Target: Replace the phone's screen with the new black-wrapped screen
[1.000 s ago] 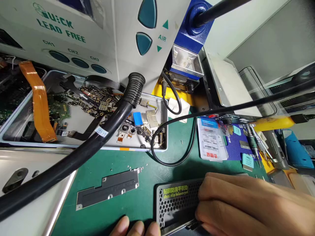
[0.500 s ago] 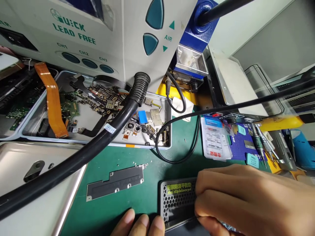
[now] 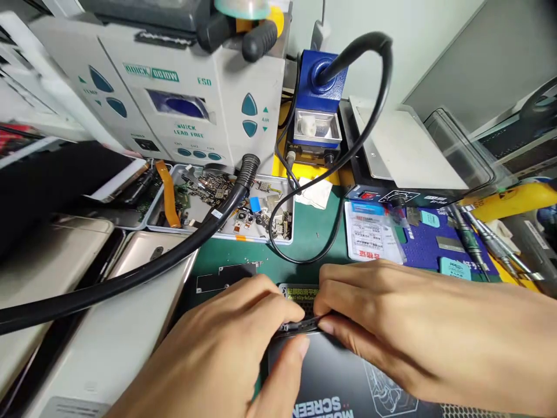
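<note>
Over the black anti-slip pad (image 3: 300, 290), a narrow black part (image 3: 300, 328) with small metal fittings is held edge-up in front of me. My left hand (image 3: 235, 342) has its index finger and thumb at the part's left end. From the other side, my right hand (image 3: 391, 325) pinches the right end between thumb and fingers. The fingers cover much of it, so its full shape is hidden. Below lies a dark printed surface (image 3: 331, 371) with white lettering and a line drawing. A flat dark metal plate (image 3: 221, 278) rests on the green mat beyond my left hand.
A thick black hose (image 3: 174, 261) runs across the left from the hot-air station (image 3: 174, 116). Behind is a tray (image 3: 209, 235) of circuit boards and small parts. Gold-backed devices (image 3: 126, 325) lie left; plastic packets (image 3: 374, 235) and screwdrivers (image 3: 470, 244) are at right. A thin cable (image 3: 300, 261) loops onto the mat.
My left hand has moved from the near edge up and forward to the black part beside my right hand. The view has pulled back, showing more of the bench.
</note>
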The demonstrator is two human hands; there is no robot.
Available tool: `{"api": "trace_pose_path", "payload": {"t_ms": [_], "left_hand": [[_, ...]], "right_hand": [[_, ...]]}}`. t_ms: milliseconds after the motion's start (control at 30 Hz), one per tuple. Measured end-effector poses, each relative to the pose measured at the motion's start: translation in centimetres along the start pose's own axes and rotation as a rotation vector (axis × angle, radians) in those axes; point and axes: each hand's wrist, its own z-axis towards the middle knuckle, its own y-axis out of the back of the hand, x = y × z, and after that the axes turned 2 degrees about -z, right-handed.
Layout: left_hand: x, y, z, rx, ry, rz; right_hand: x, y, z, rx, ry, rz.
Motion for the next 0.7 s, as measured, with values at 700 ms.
{"api": "trace_pose_path", "payload": {"t_ms": [700], "left_hand": [[1.5,0.1,1.1,0.135,-0.067,-0.053]], "right_hand": [[-1.2,0.4,-0.7,-0.018,-0.027,0.153]]}}
